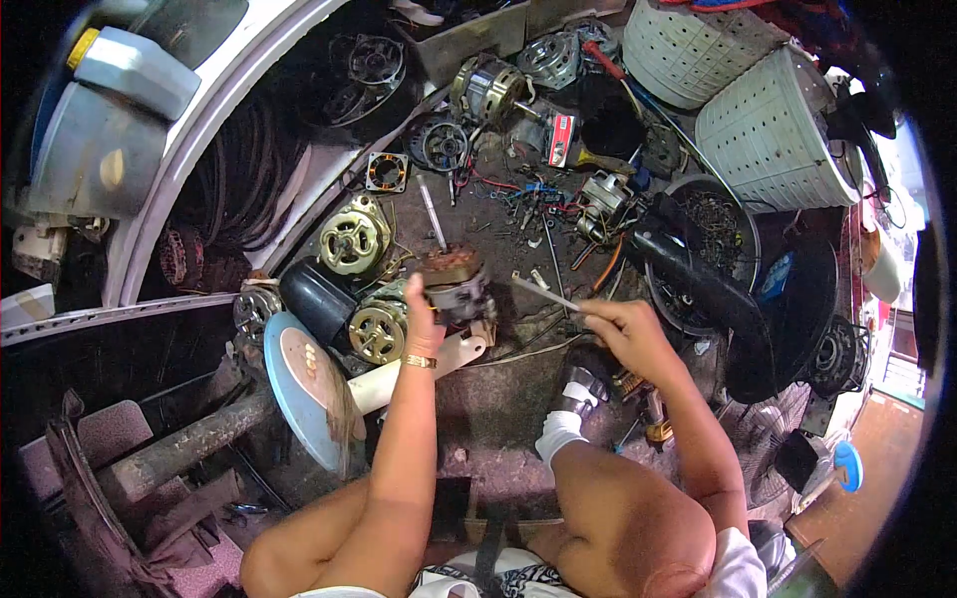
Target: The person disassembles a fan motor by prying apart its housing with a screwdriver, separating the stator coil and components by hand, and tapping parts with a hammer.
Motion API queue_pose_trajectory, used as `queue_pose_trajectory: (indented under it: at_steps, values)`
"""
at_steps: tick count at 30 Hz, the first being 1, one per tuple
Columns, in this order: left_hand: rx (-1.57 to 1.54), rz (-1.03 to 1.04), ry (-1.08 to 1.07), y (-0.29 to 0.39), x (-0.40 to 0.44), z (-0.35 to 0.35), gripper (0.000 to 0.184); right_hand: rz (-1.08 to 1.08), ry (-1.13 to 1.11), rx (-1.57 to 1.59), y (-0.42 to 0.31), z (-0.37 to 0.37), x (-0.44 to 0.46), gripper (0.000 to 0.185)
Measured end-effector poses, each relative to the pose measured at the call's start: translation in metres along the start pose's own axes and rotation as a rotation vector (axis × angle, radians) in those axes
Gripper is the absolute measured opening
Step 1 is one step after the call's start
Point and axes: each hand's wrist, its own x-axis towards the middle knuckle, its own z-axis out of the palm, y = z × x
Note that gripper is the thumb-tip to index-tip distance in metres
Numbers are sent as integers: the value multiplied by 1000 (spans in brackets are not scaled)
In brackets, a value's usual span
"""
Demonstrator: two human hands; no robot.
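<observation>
My left hand (423, 321) is closed on the near left side of an electric motor stator (459, 297), its reddish copper winding on top. The stator is slightly blurred, and the fingers behind it are partly hidden. A pale rod (432, 211) slants up beyond it; I cannot tell whether the two touch. Closed around one end of a thin, flat metal bar (543, 293), my right hand (626, 334) points the other end left, toward the stator. A small gap shows between bar tip and stator.
Gold-coloured motors (354, 236) and a black cylinder (317, 294) lie left. A blue round-based stand (304, 389) leans near my left forearm. Wires and small parts (538, 194), a red-white box (560, 140), a round basin (703, 214) and perforated white tubs (768, 130) lie beyond and right.
</observation>
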Motion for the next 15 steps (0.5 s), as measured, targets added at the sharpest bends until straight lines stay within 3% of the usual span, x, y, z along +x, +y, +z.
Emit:
queue_pose_trajectory:
  at_steps: [2, 5, 15]
  values:
    - [-298, -149, -122, -1, -3, -10, 72, -101, 113, -54, 2, 1, 5, 21]
    - [-425, -224, -121, -1, -2, -9, 74, -234, 142, -233, 3, 5, 20, 21]
    - [-368, -276, -89, -13, 0, -13, 72, -336, 12, -429, -9, -13, 34, 21]
